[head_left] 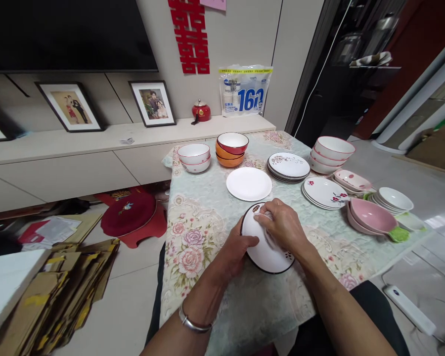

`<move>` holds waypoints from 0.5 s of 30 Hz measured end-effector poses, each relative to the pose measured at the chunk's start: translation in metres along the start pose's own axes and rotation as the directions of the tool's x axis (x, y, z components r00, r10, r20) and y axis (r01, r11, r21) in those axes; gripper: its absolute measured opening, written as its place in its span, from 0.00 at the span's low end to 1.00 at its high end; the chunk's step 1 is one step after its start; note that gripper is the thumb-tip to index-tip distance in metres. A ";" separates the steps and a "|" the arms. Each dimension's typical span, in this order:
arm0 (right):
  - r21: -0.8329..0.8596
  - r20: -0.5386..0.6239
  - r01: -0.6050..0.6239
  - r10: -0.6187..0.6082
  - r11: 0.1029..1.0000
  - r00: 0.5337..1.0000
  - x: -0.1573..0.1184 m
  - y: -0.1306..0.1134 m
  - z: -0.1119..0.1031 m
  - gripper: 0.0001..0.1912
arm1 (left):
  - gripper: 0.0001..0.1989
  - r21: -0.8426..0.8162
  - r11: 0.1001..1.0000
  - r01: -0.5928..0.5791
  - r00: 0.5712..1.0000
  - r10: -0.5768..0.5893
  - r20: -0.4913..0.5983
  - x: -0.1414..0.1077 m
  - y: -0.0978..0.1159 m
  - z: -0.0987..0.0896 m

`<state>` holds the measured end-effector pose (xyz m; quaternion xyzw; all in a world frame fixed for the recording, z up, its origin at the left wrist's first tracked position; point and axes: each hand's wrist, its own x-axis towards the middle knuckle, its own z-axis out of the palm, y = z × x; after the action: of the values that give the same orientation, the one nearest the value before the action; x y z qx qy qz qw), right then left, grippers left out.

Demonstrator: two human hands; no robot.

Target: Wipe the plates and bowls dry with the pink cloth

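Note:
My left hand [241,247] grips the left edge of a white plate [272,259] with a dark rim and small brown decorations, its thumb lying on the face. The plate is tilted over the near part of the table. My right hand [284,222] is closed over the plate's upper right, pinching what looks like a crumpled white tissue [269,216]; most of it is hidden by the fingers. Just beyond the plate lies a plain white plate [248,184]. To its right stand a stack of dark-rimmed plates [288,165] and a stack of flowered plates [324,192].
White bowls [195,157] and orange and red bowls [233,148] stand at the back left of the cloth-covered table [193,232]. Large bowls [332,153], small white bowls [395,199] and pink leaf-shaped dishes [373,215] fill the right side. A red stool [129,212] and flattened cardboard [70,287] are at left.

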<state>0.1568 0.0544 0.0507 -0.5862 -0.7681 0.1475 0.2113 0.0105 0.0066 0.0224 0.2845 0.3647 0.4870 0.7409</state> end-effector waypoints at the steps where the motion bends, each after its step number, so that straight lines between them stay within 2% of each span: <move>1: -0.006 -0.003 0.000 0.000 1.000 1.000 0.000 0.000 0.000 0.07 | 0.38 0.002 1.000 0.007 1.000 -0.007 -0.005 0.000 0.000 0.000; 5: -0.054 -0.033 -0.026 0.024 0.998 0.999 -0.001 0.002 -0.002 0.07 | 0.39 -0.006 1.000 0.011 1.000 -0.011 -0.009 0.000 0.000 0.001; 11: -0.033 0.018 0.003 -0.003 0.999 1.000 -0.002 -0.001 -0.004 0.08 | 0.42 0.006 1.000 0.021 1.000 -0.021 -0.006 -0.001 0.000 0.001; 15: -0.090 -0.015 -0.032 0.031 0.995 0.999 -0.003 -0.002 -0.006 0.07 | 0.41 -0.003 1.000 0.019 1.000 -0.019 -0.004 -0.001 0.000 0.001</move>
<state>0.1582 0.0512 0.0562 -0.6083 -0.7631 0.1120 0.1874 0.0109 0.0061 0.0234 0.2789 0.3683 0.4809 0.7452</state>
